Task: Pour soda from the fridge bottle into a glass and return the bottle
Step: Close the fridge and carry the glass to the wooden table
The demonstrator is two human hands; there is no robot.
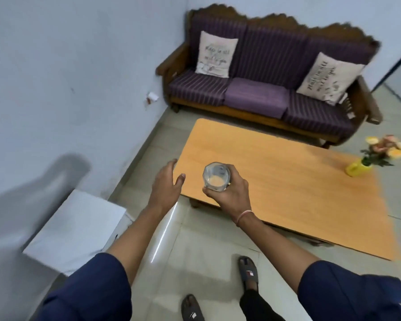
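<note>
Table [287, 181]: 1 glass [215, 176], right grip [232, 193] wrapping it | left grip [166, 181] spread, empty | 2 cushions

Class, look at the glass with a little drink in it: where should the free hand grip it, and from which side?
Grip the glass around its side wall, coming from its left, where the open left hand waits. The right hand already wraps its right and near sides. It stands upright with an open top, so a level side grip probably avoids spilling.

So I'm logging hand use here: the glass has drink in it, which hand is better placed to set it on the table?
Right hand: its fingers already wrap the glass above the near edge of the wooden table. The left hand is open, empty and off the table's corner.
</note>
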